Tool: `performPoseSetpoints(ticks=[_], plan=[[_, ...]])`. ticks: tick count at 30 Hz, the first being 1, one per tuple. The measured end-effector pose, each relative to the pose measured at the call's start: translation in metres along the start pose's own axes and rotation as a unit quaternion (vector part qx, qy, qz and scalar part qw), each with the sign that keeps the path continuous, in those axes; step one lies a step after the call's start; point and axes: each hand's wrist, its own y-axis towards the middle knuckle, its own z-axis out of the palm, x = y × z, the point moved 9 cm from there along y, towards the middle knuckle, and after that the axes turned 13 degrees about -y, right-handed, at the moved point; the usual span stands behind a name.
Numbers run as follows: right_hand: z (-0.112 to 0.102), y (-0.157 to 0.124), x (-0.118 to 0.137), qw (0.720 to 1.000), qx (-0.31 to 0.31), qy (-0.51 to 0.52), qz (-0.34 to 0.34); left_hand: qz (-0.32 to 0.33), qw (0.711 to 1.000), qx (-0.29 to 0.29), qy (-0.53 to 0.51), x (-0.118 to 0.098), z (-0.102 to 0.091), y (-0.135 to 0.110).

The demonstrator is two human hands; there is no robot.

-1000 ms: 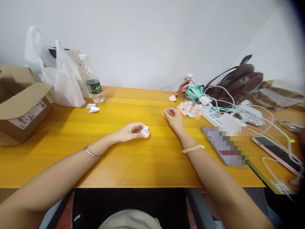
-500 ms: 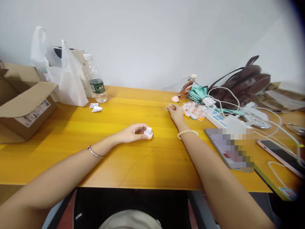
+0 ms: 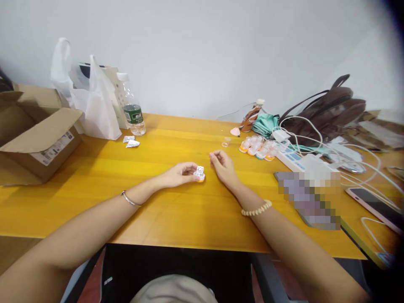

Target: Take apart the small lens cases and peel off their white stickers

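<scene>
My left hand (image 3: 180, 174) rests on the table with its thumb and fingers closed around a small white piece (image 3: 200, 171). That piece has dark marks on its upper part and an orange rim at its base. To its right, my right hand (image 3: 223, 166) is held with curled fingers, and nothing shows between them. Beyond my right hand, a small clear plastic cover (image 3: 226, 142) lies on the wooden table (image 3: 176, 219). Several small clear-topped containers (image 3: 257, 147) with orange or teal bases are grouped further right.
At left are an open cardboard box (image 3: 59, 147), a white plastic bag (image 3: 99, 109), a water bottle (image 3: 134, 113) and foil scraps (image 3: 132, 144). At right lie a brown bottle (image 3: 251, 118), a power strip (image 3: 292, 158) with cables, a tablet (image 3: 303, 198), a phone (image 3: 374, 206) and a brown bag (image 3: 331, 107).
My right hand has let go of the clear cover and drawn back toward my left hand. The left hand keeps its hold on the white piece. The view has shifted slightly.
</scene>
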Motion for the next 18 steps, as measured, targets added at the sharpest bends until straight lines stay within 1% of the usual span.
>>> performPoseSetpoints(ticks=[2, 4, 7, 9, 11, 14, 16, 18], plan=[[0.016, -0.019, 0.025, 0.997, 0.056, 0.039, -0.029, 0.005, 1.0, -0.006, -0.006, -0.001, -0.001, 0.0], [0.024, -0.029, 0.038, 0.994, 0.091, 0.039, -0.038, 0.009, 1.0, -0.016, -0.022, -0.001, -0.003, -0.001], [0.027, -0.03, 0.039, 0.993, 0.112, 0.029, -0.028, 0.008, 0.998, -0.029, -0.046, 0.0, -0.006, -0.001], [0.027, -0.029, 0.037, 0.993, 0.112, 0.014, -0.029, 0.008, 0.998, -0.04, -0.04, 0.001, -0.008, 0.0], [0.025, -0.03, 0.039, 0.994, 0.092, -0.015, -0.05, 0.01, 0.998, -0.054, -0.02, 0.0, -0.011, 0.0], [0.018, -0.032, 0.046, 0.995, 0.034, -0.034, -0.089, 0.012, 0.998, -0.062, 0.027, -0.003, -0.01, -0.001], [0.004, -0.031, 0.043, 0.996, -0.037, -0.001, -0.079, 0.005, 0.993, -0.062, 0.098, -0.003, -0.006, -0.003], [-0.012, -0.027, 0.035, 0.992, -0.107, 0.047, -0.052, 0.001, 0.985, -0.069, 0.158, -0.003, -0.003, -0.005]])
